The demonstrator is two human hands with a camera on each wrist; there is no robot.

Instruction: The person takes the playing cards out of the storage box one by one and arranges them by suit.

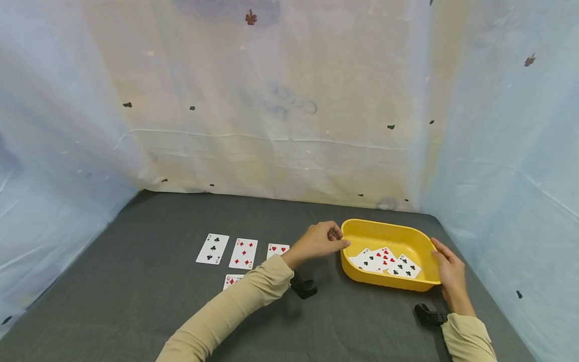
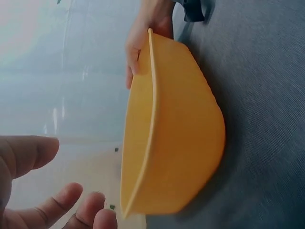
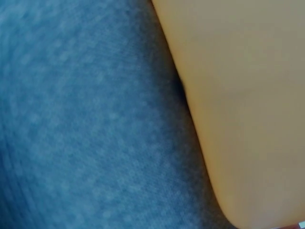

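A yellow plastic tub [image 1: 384,281] stands on the dark cloth at the right, tilted a little in the head view. Inside it lie several playing cards [image 1: 404,266], hearts and black suits among them. My right hand [image 1: 452,274] grips the tub's right end, thumb at the rim. My left hand [image 1: 318,241] hovers at the tub's left end; the left wrist view shows its thumb and fingers [image 2: 90,205] apart, holding nothing, short of the rim. In the right wrist view, the tub's wall fills the right side and the right hand is out of sight.
Left of the tub, a three of clubs [image 1: 212,249], a five of diamonds [image 1: 244,253] and a heart card [image 1: 277,249] lie face up in a row. A diamond card [image 1: 232,280] below them is partly hidden by the left sleeve. Pale curtains [image 1: 289,166] enclose the table.
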